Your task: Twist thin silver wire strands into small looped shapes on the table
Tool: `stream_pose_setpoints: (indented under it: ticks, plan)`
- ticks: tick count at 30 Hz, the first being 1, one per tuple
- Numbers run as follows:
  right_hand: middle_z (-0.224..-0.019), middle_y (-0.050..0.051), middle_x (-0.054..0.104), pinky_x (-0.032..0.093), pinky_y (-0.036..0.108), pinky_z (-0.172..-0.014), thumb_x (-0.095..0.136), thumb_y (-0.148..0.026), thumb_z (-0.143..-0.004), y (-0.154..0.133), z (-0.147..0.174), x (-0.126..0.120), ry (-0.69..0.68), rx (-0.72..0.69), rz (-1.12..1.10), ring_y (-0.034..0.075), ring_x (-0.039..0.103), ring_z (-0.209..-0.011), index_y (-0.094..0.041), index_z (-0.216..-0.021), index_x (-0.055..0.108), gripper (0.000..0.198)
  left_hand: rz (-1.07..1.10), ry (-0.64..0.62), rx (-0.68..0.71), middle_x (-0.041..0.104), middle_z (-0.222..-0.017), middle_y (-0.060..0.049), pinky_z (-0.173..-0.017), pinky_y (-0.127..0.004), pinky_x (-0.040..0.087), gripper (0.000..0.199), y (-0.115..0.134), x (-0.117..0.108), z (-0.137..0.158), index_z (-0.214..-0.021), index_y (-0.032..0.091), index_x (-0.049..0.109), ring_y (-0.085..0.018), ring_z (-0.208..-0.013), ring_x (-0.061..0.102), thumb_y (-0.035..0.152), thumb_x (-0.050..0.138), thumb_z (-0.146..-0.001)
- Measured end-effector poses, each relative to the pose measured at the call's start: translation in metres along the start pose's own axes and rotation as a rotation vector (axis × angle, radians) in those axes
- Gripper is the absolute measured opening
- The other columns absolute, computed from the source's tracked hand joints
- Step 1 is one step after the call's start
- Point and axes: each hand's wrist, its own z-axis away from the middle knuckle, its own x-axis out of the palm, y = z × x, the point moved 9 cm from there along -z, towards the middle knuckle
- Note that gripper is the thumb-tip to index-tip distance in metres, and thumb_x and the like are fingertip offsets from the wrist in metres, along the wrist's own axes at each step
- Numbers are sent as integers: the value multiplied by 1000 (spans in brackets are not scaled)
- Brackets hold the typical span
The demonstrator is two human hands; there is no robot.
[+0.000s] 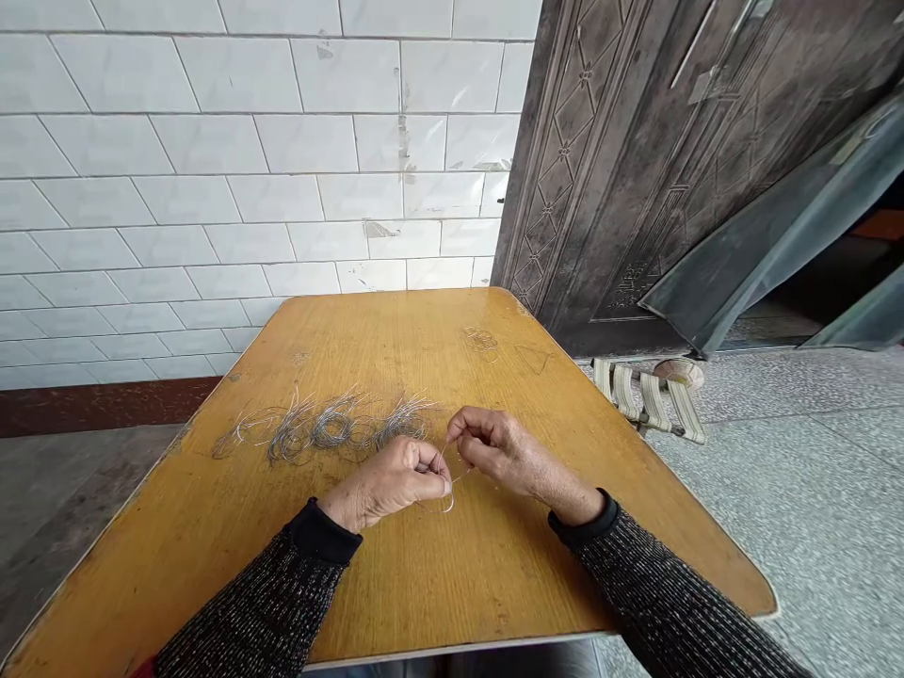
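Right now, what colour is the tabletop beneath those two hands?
The tabletop is yellowish brown with a wood-grain look, best seen in the head view.

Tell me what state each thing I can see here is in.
Left hand: pinching wire
Right hand: fingertips pinched on the same wire
Held wire: curved, not straight
Wire bundles: coiled, lying in a row, loose ends sticking out
Far thin coil: lying loose
Table: upright, surface marked
Curtain: slanting, doorway partly uncovered
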Motion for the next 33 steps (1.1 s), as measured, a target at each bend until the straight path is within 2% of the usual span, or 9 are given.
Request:
stream_pose_setpoints:
  ticks: [13, 18, 22, 24, 28, 33]
  plan:
    - [-52, -6, 41, 28, 18, -45, 38, -7, -66, 5, 0, -5, 29, 12, -29, 6, 34, -45, -16, -72, 51, 17, 25, 111, -24, 51, -57, 5, -54, -22, 30, 8, 2, -7, 1, -64, 15, 61, -8, -54, 41, 22, 59, -64]
    - [-53, -6, 43, 27, 18, -45, 39, -7, -68, 1, 0, -3, 5, 13, -45, 6, 34, -46, -16, -72, 53, 16, 41, 85, -36, 53, -58, 4, -55, -22, 30, 8, 1, -5, 2, -63, 15, 60, -9, -55, 43, 23, 59, -63]
    - [-54, -5, 45, 30, 19, -46, 45, -12, -70, 5, -3, -1, 20, 52, -119, 6, 38, -47, -16, -74, 53, 10, 56, 61, -21, 49, -56, 5, -53, -22, 28, 8, 2, -4, 2, -63, 15, 58, -8, -53, 40, 23, 59, -63]
    - [-53, -6, 45, 31, 18, -44, 49, -19, -73, 10, -4, -1, 57, 97, -220, 6, 38, -45, -16, -77, 53, 6, 64, 91, -5, 47, -56, 6, -53, -22, 26, 8, 1, -7, 1, -63, 15, 57, -8, -53, 38, 23, 58, -63]
    - [-59, -3, 51, 34, 19, -42, 54, -38, -76, 16, -6, -6, 131, 154, -406, 6, 42, -44, -15, -83, 51, 24, 84, 206, 19, 44, -55, 6, -51, -22, 24, 9, 1, -19, 0, -63, 15, 55, -8, -51, 33, 24, 57, -64]
    - [-60, -4, 50, 36, 20, -44, 59, -38, -73, 10, -5, -6, 130, 116, -410, 6, 43, -46, -15, -86, 53, 27, 129, 289, 22, 46, -56, 5, -50, -22, 25, 10, 3, -24, 4, -64, 16, 54, -8, -50, 34, 26, 56, -65]
